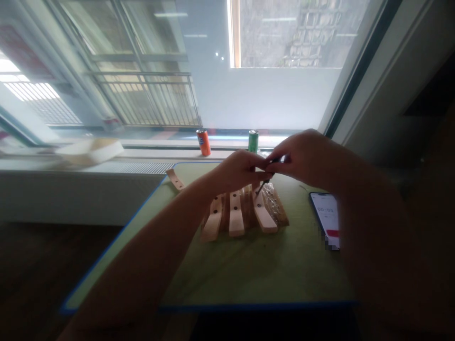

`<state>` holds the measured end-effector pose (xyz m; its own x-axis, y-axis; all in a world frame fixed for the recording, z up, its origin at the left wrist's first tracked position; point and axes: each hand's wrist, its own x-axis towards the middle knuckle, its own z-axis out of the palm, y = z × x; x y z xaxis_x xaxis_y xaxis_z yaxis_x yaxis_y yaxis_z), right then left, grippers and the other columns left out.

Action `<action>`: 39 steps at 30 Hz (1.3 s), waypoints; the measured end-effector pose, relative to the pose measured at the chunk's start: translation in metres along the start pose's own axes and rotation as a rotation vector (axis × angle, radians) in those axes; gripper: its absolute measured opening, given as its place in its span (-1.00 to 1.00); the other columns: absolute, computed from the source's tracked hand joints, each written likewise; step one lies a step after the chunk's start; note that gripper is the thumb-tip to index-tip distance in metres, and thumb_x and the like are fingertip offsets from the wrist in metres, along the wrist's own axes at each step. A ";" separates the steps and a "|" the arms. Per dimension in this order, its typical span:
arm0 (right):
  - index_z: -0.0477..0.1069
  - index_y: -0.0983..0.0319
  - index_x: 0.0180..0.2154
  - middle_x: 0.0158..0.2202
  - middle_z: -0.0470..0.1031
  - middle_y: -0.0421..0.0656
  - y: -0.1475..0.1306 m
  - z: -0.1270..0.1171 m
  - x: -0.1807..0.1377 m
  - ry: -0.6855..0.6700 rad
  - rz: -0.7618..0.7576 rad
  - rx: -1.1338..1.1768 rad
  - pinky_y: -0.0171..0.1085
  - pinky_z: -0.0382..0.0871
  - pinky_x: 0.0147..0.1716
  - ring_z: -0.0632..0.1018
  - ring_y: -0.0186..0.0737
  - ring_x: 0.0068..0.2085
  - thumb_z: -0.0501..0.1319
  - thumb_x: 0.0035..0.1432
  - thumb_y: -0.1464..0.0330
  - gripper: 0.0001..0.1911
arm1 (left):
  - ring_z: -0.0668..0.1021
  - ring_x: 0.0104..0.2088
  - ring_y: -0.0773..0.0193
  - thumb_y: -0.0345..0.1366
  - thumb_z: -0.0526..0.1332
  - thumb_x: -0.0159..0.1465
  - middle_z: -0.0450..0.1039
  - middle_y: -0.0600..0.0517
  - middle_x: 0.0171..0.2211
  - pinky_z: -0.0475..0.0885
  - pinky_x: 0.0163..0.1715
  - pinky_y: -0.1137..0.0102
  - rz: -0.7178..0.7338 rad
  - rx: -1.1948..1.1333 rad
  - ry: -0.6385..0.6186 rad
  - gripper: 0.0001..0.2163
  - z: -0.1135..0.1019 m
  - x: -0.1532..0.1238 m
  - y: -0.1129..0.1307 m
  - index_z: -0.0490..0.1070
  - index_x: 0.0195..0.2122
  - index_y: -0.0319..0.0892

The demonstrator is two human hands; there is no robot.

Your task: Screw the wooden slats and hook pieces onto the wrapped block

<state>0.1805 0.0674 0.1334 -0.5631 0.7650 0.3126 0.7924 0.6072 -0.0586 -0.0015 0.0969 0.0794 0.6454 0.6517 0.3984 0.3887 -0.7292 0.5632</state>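
A thin dark tool like a screwdriver (263, 185) slants down to the upper end of the rightmost bent wooden piece (267, 220). My right hand (305, 156) is closed around the top of the tool. Beside it, the fingers of my left hand (240, 166) are pinched on the same tool, lower down. Two more bent wooden pieces, a middle one (236, 225) and a left one (212, 228), lie alongside, each with dark round spots. All three rest on a brown block wrapped in clear plastic (280, 208). My left forearm partly covers the left piece.
Another wooden piece (175, 180) lies at the back left of the blue-edged table (277, 279). A phone showing a timer (323, 213) is by my right forearm. On the sill stand an orange can (204, 143), a green can (253, 141) and a pale box (92, 151).
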 end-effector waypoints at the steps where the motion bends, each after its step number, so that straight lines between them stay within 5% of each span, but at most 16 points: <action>1: 0.55 0.22 -0.37 -0.56 0.43 -0.16 0.000 -0.001 0.000 -0.005 0.004 -0.030 -0.30 0.20 -0.49 0.36 -0.35 -0.56 0.16 0.08 0.14 -0.67 | 0.45 -0.52 0.44 -0.27 0.20 0.17 0.48 0.09 -0.49 0.33 -0.49 0.48 -0.003 -0.001 -0.010 -0.81 0.001 0.000 0.001 0.50 -0.22 -0.16; 5: 0.51 0.29 -0.56 -0.64 0.37 -0.11 0.001 0.000 0.002 0.023 0.034 -0.151 -0.26 0.17 -0.53 0.32 -0.33 -0.61 0.03 0.16 0.08 -0.49 | 0.42 -0.53 0.46 -0.25 0.31 0.06 0.49 0.11 -0.44 0.29 -0.52 0.50 -0.005 0.055 0.089 -0.73 0.008 0.000 0.002 0.49 -0.19 -0.12; 12: 0.55 0.13 -0.29 -0.46 0.51 -0.22 0.000 -0.012 -0.008 -0.011 0.005 0.054 -0.31 0.20 -0.48 0.41 -0.37 -0.50 0.16 0.08 0.24 -0.77 | 0.42 -0.57 0.45 -0.20 0.22 0.15 0.48 0.08 -0.53 0.32 -0.53 0.46 -0.067 -0.057 -0.001 -0.77 0.005 -0.001 -0.010 0.52 -0.22 -0.16; 21: 0.55 0.18 -0.42 -0.59 0.42 -0.20 0.005 -0.005 -0.007 -0.043 0.115 -0.010 -0.26 0.16 -0.49 0.34 -0.36 -0.58 0.13 0.06 0.12 -0.68 | 0.41 -0.60 0.45 -0.14 0.26 0.11 0.44 0.09 -0.59 0.29 -0.58 0.50 -0.091 -0.038 0.075 -0.75 0.009 -0.001 -0.011 0.53 -0.26 -0.16; 27: 0.51 0.15 -0.21 -0.42 0.50 -0.16 0.000 -0.010 -0.007 0.000 0.034 0.014 -0.28 0.20 -0.47 0.41 -0.31 -0.48 0.16 0.07 0.22 -0.73 | 0.41 -0.60 0.46 -0.17 0.18 0.19 0.45 0.09 -0.57 0.32 -0.56 0.49 -0.070 -0.054 0.001 -0.74 0.008 -0.001 -0.015 0.51 -0.20 -0.19; 34: 0.53 0.19 -0.39 -0.50 0.46 -0.14 -0.002 -0.008 -0.007 -0.045 0.048 -0.040 -0.27 0.17 -0.52 0.37 -0.33 -0.54 0.08 0.14 0.12 -0.64 | 0.42 -0.59 0.46 -0.15 0.30 0.07 0.49 0.08 -0.54 0.28 -0.60 0.51 -0.039 -0.022 0.116 -0.75 0.006 -0.002 -0.009 0.54 -0.24 -0.13; 39: 0.53 0.17 -0.25 -0.42 0.49 -0.14 0.001 -0.010 -0.008 -0.046 0.031 0.005 -0.28 0.20 -0.48 0.42 -0.29 -0.47 0.15 0.08 0.15 -0.69 | 0.43 -0.57 0.46 -0.18 0.23 0.15 0.50 0.07 -0.54 0.31 -0.56 0.51 -0.022 0.015 0.079 -0.80 0.007 -0.001 -0.009 0.55 -0.28 -0.14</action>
<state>0.1876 0.0601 0.1403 -0.5486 0.7924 0.2667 0.8086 0.5840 -0.0720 -0.0012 0.1016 0.0689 0.5832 0.6815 0.4422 0.4125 -0.7173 0.5615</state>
